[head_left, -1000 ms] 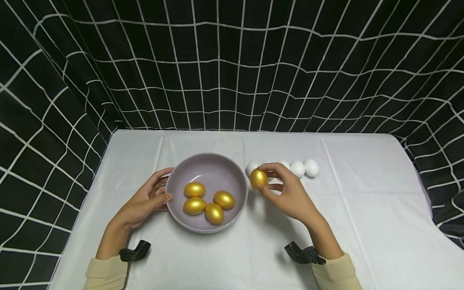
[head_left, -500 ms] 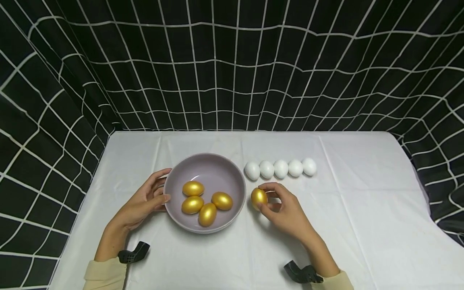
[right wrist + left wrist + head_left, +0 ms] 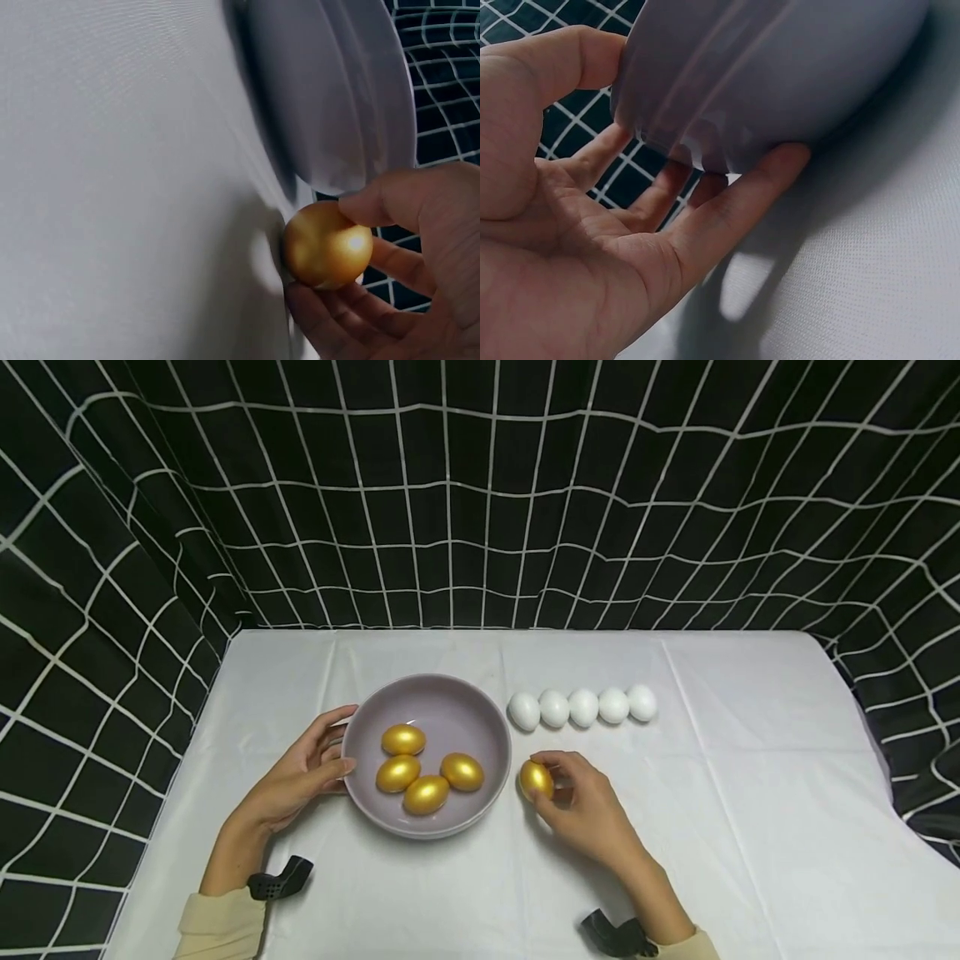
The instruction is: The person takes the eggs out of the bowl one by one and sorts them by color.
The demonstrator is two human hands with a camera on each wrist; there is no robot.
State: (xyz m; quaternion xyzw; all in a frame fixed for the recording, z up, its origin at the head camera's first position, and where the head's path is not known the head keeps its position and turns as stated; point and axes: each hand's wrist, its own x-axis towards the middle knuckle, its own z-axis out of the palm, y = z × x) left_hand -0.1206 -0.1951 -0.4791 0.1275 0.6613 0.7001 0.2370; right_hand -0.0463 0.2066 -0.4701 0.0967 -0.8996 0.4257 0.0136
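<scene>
In the head view my left hand (image 3: 297, 774) holds the left side of a mauve bowl (image 3: 457, 703), its thumb at the rim. The left wrist view has the fingers against the outer wall of the bowl (image 3: 780, 67). Several golden eggs (image 3: 427, 794) lie inside, toward the near side. Just right of the bowl, my right hand (image 3: 592, 810) pinches another golden egg (image 3: 536, 780) between thumb and fingers. Seen from the right wrist, this egg (image 3: 327, 244) is close to the white cloth; whether it touches is unclear. Behind that hand, white eggs (image 3: 583, 707) stand in a row.
A white cloth (image 3: 780, 793) covers the table. Dark curtains with a white grid (image 3: 465, 510) rise behind it and at both sides. Each wrist wears a black mount (image 3: 281, 879).
My right hand has brought its golden egg nearer to me and lower, away from the white row, which is now uncovered. Golden eggs in the bowl have rolled slightly. The left hand stays on the bowl.
</scene>
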